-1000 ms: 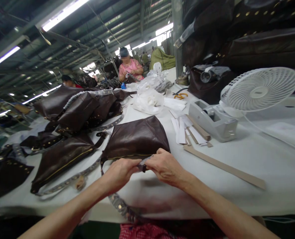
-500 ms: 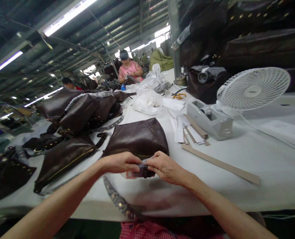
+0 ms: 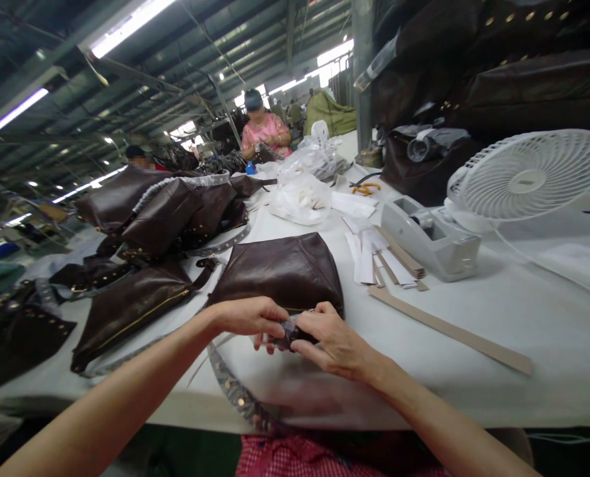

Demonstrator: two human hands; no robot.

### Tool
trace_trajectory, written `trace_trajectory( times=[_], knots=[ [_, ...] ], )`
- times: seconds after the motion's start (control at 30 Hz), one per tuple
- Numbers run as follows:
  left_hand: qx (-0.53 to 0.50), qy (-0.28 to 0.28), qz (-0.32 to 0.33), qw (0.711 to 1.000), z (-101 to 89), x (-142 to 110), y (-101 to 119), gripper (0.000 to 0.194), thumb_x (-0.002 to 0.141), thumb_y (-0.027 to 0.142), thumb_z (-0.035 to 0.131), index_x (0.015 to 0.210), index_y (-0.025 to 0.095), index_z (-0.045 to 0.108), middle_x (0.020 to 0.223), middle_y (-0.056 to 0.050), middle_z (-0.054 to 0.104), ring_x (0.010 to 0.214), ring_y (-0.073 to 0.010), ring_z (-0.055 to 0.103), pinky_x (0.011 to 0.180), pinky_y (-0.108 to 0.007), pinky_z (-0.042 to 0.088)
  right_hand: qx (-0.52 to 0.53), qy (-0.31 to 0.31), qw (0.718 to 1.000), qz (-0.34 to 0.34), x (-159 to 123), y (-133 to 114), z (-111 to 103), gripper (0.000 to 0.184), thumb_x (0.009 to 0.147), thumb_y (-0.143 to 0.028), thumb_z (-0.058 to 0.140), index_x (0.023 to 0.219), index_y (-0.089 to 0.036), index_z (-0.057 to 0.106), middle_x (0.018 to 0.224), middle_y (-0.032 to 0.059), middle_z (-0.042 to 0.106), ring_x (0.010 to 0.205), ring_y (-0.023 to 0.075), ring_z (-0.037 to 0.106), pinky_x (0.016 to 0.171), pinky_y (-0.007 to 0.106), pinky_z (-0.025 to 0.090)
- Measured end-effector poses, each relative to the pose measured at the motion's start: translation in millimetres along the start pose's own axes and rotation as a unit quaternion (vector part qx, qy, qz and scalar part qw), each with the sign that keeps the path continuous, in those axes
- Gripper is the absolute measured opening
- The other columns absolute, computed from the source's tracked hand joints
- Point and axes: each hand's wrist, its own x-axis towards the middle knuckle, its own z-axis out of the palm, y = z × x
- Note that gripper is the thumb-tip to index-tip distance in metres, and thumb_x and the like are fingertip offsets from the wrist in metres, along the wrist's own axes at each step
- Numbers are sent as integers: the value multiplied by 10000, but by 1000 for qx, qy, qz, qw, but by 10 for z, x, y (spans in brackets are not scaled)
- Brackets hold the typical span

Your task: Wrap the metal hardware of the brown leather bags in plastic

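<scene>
My left fingers (image 3: 261, 342) have curled further under the strap end (image 3: 289, 335), and the right hand (image 3: 337, 344) has closed over it. Both hands pinch its dark, glossy tab together, right at the lower edge of the brown leather bag (image 3: 275, 275), which lies soft and rounded on the white surface (image 3: 518, 331). A studded strap (image 3: 235, 391) curves toward me. Farther off, a translucent plastic bag (image 3: 299, 202) holds pale pieces.
</scene>
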Motion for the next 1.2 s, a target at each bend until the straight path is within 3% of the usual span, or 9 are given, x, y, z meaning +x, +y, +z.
trace_trajectory(
  times=[0.17, 0.33, 0.6, 0.8, 0.97, 1.1, 1.2],
  knots=[
    [13, -23, 14, 1000, -75, 34, -39, 172, 832, 347, 596, 859, 184, 643, 731, -4, 666, 588, -107, 598, 525, -195, 457, 16, 49, 999, 9, 12, 3, 67, 56, 817, -142, 521, 804, -177, 563, 759, -9, 621, 699, 133, 508, 810, 329, 282],
    [20, -40, -1, 999, -103, 58, 4, 142, 821, 314, 581, 843, 183, 631, 753, -4, 674, 598, -111, 601, 512, -192, 453, 11, 37, 999, 24, 17, -21, 56, 124, 845, -286, 588, 802, -177, 546, 772, -3, 626, 725, 151, 532, 830, 353, 276],
    [47, -84, -28, 995, -151, 122, 105, 99, 804, 268, 544, 780, 179, 581, 730, -10, 680, 552, -108, 568, 438, -183, 366, -15, 18, 1000, 4, 5, 67, 110, 67, 821, -207, 579, 815, -167, 525, 783, 22, 608, 740, 170, 518, 833, 367, 293],
    [104, -6, -33, 994, 19, 79, 140, 126, 771, 185, 494, 797, 160, 615, 646, 11, 597, 547, -109, 526, 451, -190, 388, -31, -34, 999, 22, -16, 97, 98, 49, 919, -199, 526, 884, -167, 542, 877, 50, 630, 839, 191, 533, 882, 380, 299],
    [124, 76, -20, 989, 211, -17, 65, 304, 867, 290, 442, 1055, 156, 640, 773, -34, 651, 649, -142, 599, 523, -209, 454, -24, -49, 998, 28, -32, 86, 80, 169, 938, -109, 415, 956, -180, 568, 928, 55, 644, 883, 187, 560, 883, 372, 302],
    [85, 116, 22, 989, 293, -76, -2, 403, 928, 387, 385, 1188, 185, 618, 964, -49, 662, 761, -151, 609, 573, -207, 450, -7, 31, 999, 5, -48, 106, 120, 139, 900, -108, 472, 948, -178, 581, 895, 47, 679, 863, 178, 593, 865, 359, 305],
    [87, 175, 60, 979, 343, -109, -44, 384, 922, 420, 430, 1118, 192, 669, 913, -21, 667, 768, -141, 561, 648, -220, 434, -8, 106, 994, -18, -66, 116, 175, 108, 893, -120, 495, 913, -174, 586, 852, 33, 688, 801, 159, 600, 836, 349, 312]
  ],
)
